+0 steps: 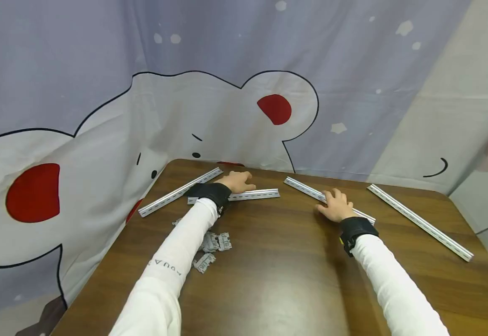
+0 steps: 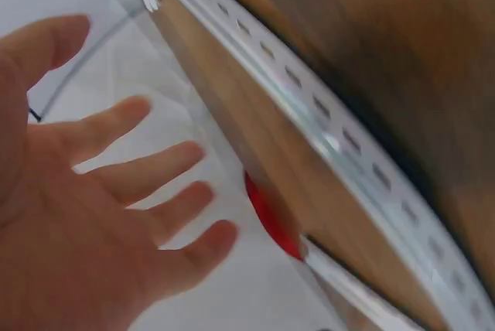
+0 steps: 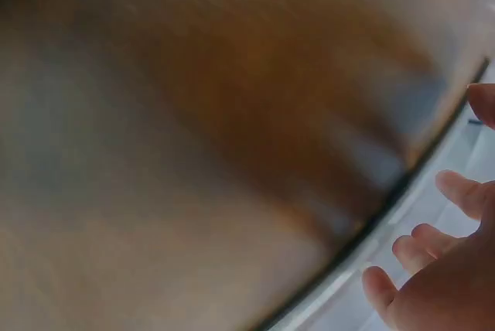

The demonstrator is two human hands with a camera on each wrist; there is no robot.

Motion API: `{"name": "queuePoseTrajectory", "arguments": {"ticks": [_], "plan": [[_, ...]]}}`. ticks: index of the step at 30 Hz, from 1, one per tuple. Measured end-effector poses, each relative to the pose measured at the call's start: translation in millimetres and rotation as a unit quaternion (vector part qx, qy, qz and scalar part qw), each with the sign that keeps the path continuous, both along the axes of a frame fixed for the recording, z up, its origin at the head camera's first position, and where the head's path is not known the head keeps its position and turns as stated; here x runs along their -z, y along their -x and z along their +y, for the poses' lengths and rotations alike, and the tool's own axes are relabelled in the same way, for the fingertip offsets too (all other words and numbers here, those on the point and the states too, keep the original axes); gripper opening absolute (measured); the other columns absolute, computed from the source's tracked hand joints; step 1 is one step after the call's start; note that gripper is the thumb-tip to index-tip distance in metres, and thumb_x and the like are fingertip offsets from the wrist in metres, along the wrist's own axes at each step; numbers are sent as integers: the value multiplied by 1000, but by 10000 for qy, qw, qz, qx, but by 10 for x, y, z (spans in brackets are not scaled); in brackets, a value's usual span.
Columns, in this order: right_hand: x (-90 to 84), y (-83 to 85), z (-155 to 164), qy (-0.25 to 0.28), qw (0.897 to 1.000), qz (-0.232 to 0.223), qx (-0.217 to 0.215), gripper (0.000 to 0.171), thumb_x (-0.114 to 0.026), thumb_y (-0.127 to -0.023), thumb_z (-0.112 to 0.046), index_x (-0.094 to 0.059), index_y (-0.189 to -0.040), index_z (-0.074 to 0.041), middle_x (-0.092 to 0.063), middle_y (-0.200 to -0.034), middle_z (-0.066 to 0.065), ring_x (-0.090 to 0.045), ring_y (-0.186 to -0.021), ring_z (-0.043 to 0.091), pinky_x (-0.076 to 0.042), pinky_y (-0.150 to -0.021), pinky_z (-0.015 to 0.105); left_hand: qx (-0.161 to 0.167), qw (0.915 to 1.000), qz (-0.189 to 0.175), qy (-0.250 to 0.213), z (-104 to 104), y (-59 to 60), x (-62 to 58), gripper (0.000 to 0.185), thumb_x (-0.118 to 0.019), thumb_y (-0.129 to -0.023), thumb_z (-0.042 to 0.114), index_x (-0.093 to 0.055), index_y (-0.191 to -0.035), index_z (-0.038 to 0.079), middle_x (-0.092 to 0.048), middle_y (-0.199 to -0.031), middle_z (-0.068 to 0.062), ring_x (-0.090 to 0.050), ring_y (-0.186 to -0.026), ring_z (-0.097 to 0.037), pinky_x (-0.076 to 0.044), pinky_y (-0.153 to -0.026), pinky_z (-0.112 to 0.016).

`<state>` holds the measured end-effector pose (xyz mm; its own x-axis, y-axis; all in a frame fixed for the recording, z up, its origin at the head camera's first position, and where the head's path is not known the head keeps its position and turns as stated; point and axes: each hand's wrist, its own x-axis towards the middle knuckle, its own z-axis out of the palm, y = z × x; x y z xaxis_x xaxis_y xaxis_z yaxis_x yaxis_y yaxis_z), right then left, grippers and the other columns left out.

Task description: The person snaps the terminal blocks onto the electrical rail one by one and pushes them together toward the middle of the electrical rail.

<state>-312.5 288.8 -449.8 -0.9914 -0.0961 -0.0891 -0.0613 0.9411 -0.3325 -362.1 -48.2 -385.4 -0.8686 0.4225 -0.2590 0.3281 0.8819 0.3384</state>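
Observation:
Slotted metal DIN rails lie apart on the brown table. My left hand [image 1: 236,182], fingers spread and relaxed, is over the left-centre rail [image 1: 255,194]; in the left wrist view the palm [image 2: 77,230] holds nothing, and that rail [image 2: 313,118] runs beside it. Over the right-centre rail [image 1: 304,189] reaches my right hand [image 1: 336,206], its fingers loosely bent. The right wrist view shows these fingers [image 3: 415,254] with nothing gripped; whether they touch the rail I cannot tell. Part of each of these two rails is hidden by a hand or wrist.
Another rail [image 1: 180,192] lies slanted at the far left, and one more [image 1: 421,221] at the right. Several small grey plastic terminal-block-like pieces [image 1: 210,242] are gathered by my left forearm, which partly covers them. A printed curtain [image 1: 210,107] hangs behind the table [image 1: 277,261].

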Motion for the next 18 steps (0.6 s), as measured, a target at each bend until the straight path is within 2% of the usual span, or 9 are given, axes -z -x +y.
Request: {"name": "queuePoseTrajectory", "arguments": {"ticks": [4,6,9,11,13,18], "plan": [[150,-77,-17,-105,9999,10,-36,66,-49,-97,-38,-29,-147,1,-15,-153,34,-16,-139,54,-17,-103,73,505,9985,-8,-201,66,-261,127,56,-46,-101,37,-39,-145,4,-43,-149,-16,-30,-142,-41,-24,-115,-53],[193,-139,-2,-144,9998,-109,52,69,-46,-99,-40,-24,-150,1,-13,-154,35,-13,-141,53,-12,-105,74,734,9968,-75,-320,128,-460,183,56,-48,-100,36,-40,-144,2,-45,-148,-17,-34,-141,-38,-25,-116,-50],[206,-270,15,-243,9972,-639,291,76,-41,-100,-46,-12,-153,0,-6,-154,36,-5,-144,51,-7,-103,78,960,9931,-510,-446,196,-792,247,58,-50,-99,39,-40,-145,4,-45,-148,-15,-36,-140,-35,-27,-115,-50],[194,-357,12,-317,9931,-1044,441,80,-38,-100,-50,-5,-154,-1,-2,-154,36,-1,-144,51,-8,-101,81,893,9917,-843,-381,220,-998,262,60,-50,-98,43,-40,-146,7,-45,-148,-13,-36,-141,-34,-29,-114,-49],[168,-426,4,-381,9888,-1344,521,84,-36,-99,-54,-2,-154,-1,1,-154,36,2,-145,50,-11,-98,82,672,9926,-990,-196,227,-1163,269,62,-50,-97,46,-40,-146,10,-43,-150,-12,-34,-142,-35,-30,-113,-51],[65,-512,20,-327,9869,-1525,415,92,-37,-96,-61,-1,-153,2,2,-154,38,2,-144,52,-13,-102,78,165,9966,-776,215,262,-1427,267,67,-53,-94,50,-38,-148,12,-32,-154,-20,-25,-145,-38,-27,-113,-55]]}}
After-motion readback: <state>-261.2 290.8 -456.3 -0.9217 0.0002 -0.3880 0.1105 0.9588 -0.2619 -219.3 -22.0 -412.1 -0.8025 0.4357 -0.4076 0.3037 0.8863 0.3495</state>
